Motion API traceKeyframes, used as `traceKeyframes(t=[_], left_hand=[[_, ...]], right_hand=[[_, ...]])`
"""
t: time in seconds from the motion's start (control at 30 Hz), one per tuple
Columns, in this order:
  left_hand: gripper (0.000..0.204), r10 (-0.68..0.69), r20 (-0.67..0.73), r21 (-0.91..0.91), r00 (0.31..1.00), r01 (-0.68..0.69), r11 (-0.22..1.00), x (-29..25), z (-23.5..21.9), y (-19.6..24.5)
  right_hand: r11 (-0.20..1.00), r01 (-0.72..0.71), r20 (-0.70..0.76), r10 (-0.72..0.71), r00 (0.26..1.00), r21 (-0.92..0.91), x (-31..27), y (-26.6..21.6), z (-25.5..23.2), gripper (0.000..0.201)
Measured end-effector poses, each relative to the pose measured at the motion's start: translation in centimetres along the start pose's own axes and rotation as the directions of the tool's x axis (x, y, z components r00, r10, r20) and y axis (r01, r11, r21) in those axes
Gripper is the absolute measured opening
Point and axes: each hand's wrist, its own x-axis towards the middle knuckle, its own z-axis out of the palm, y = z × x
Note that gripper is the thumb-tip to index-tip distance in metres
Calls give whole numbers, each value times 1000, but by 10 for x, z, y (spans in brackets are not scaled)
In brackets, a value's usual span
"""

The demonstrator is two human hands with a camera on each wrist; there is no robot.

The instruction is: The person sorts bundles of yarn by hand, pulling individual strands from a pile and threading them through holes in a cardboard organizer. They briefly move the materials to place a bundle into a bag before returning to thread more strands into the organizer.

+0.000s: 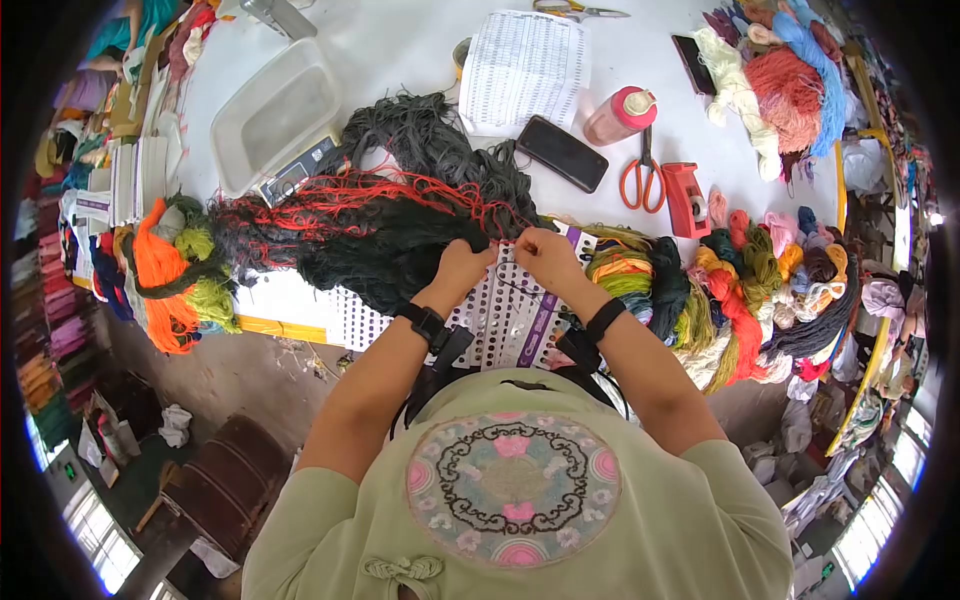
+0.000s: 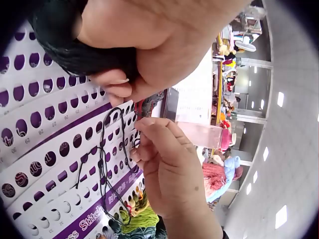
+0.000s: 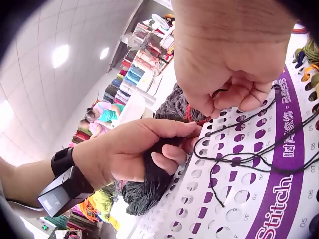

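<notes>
Thread in a dark bundle (image 1: 375, 250) is gripped by the left hand (image 1: 462, 275), whose fingers curl round one end of it, the thumb closing from the other side; the rest spreads away to that hand's left over the table. The right hand (image 1: 555, 262) has its fingers bent in, with a thin black strand (image 3: 239, 158) caught between thumb and fingertips. From there the strand runs out in loose loops over the white punched cards (image 1: 490, 320), which lie beneath both hands and carry purple bands, rows of holes and printed numbers. One short tail of the strand ends over the holes, below the right fingers in the right wrist view. The two hands are near each other, the dark bundle on the left one's side. Red thread (image 1: 400, 188) lies along the bundle's far side, and grey thread (image 1: 410, 130) is heaped beyond it. Farther back on the table (image 1: 385, 50) are a clear tub (image 1: 275, 115), a printed sheet (image 1: 525, 75), a black phone (image 1: 562, 153), a pink bottle (image 1: 615, 119) and red-handled scissors (image 1: 642, 185). Coloured skeins (image 1: 735, 290) line the table edge to the right of the cards.
</notes>
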Motion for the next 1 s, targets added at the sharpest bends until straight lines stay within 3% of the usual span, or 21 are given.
traceKeyframes(t=[0.13,0.2,0.43,0.63,0.7,0.77,0.83,0.9,1.0], left_hand=[[29,27,35,-15,999,-27,1000,4,0,-2],[23,7,82,-125,997,3,992,5,0,-1],[17,36,207,-238,978,15,971,10,2,5],[13,13,265,-34,964,-4,999,15,-4,7],[19,124,107,81,987,-133,988,13,-13,5],[25,99,77,13,992,-100,995,-3,-23,21],[28,10,121,-209,993,16,978,-11,-25,22],[25,-5,181,-216,984,44,975,-18,-20,21],[22,-42,216,-418,976,131,899,-24,-13,23]], right_hand=[[999,4,3,-4,1000,38,0,0,-1,14],[999,-4,5,3,1000,44,0,-1,0,14],[999,32,1,-32,999,-10,2,-2,-2,12],[998,-39,35,37,999,53,0,1,-4,14],[991,-91,53,87,995,95,-1,1,-5,15],[982,-184,87,181,980,28,1,1,-9,15],[985,-168,87,165,982,28,2,3,-8,16],[988,-150,90,147,985,25,2,2,-5,16],[993,-117,59,118,991,-26,1,0,-5,18]])
